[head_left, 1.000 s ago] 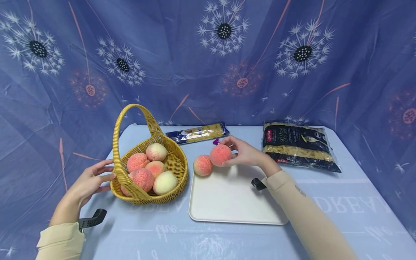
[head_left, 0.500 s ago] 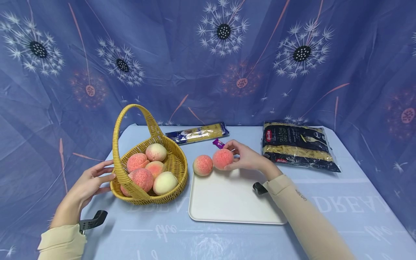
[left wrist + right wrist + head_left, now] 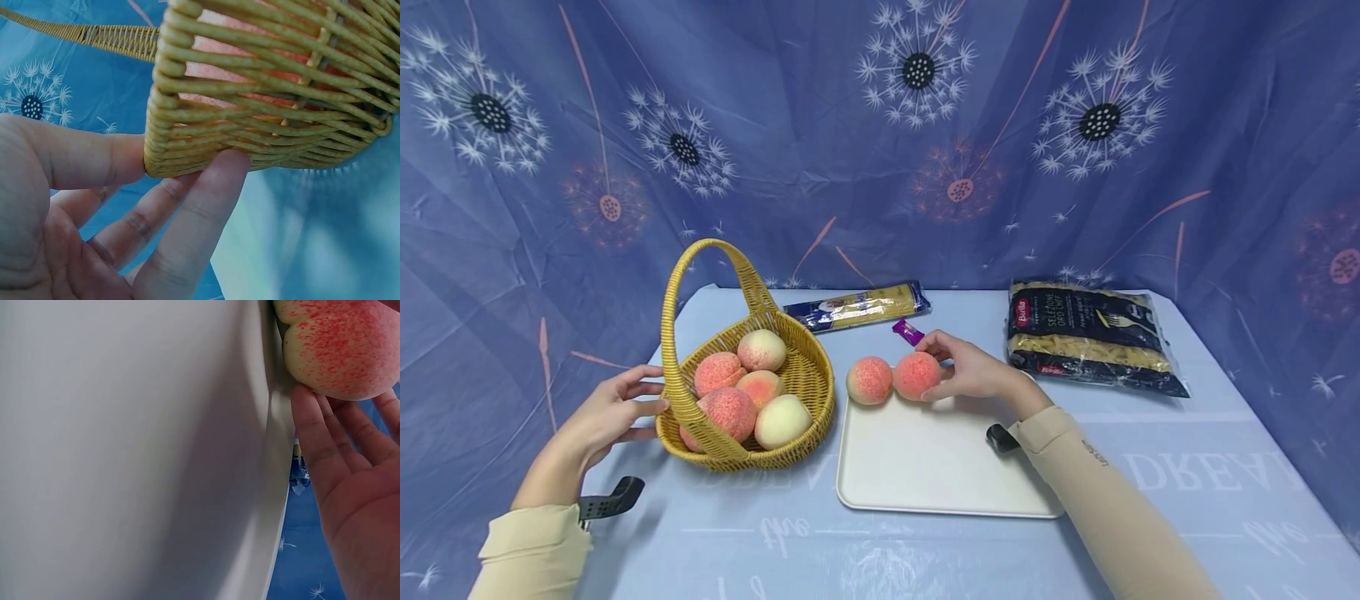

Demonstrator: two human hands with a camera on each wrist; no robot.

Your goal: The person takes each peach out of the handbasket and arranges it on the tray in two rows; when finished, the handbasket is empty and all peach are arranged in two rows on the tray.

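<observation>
Here, right hand reaching across the far edge of the flat white rectangular plastic tray, beige-sleeved forearm slanting up from the lower right over the tray's right side. Fingers only gently bent, cupped against the round pink-and-cream speckled peach and touching its right flank; seemingly a loose hold rather than a firm grip, though the wrist view is too close to be sure. Peach resting at the tray's far rim, just beside a second pink-and-cream peach to its left, the two touching or nearly so. Small purple wrapped sweet lying on the pale blue printed tablecloth just behind the fingertips.

Left hand stretched out low at the left, palm turned inward, straight fingers spread and pressing against the outer wall of the yellow woven wicker basket with its tall arched handle; nothing gripped. Five peaches heaped inside the basket.

Farther back, a long blue-and-yellow spaghetti packet and a dark bag of short pasta, well apart from both hands.
</observation>
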